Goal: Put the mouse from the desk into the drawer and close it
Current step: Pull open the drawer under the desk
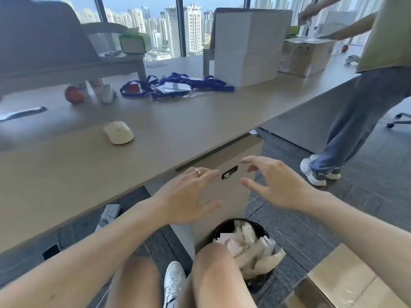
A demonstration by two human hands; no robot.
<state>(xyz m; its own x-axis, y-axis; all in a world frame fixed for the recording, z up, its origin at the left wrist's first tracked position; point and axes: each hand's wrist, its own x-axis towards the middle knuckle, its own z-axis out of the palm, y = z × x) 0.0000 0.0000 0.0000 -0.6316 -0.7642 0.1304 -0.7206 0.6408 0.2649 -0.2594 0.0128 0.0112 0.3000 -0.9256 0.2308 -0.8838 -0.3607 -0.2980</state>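
A white mouse (118,132) lies alone on the tan counter (66,170), left of centre. Below it, the left hand (186,197), wearing a ring, reaches with fingers spread and empty toward the closed drawer (231,187) under the counter edge. Just right, the right hand (275,183) hovers near the drawer front, fingers loosely spread, holding nothing. A full wastebasket (251,243) stands below.

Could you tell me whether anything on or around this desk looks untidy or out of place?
Yes. A tangled heap of blue lanyards with white badge cards sprawls across the tan wooden desk, and the black wire waste bin on the floor is heaped full of crumpled clear plastic. The cream computer mouse sits neatly.
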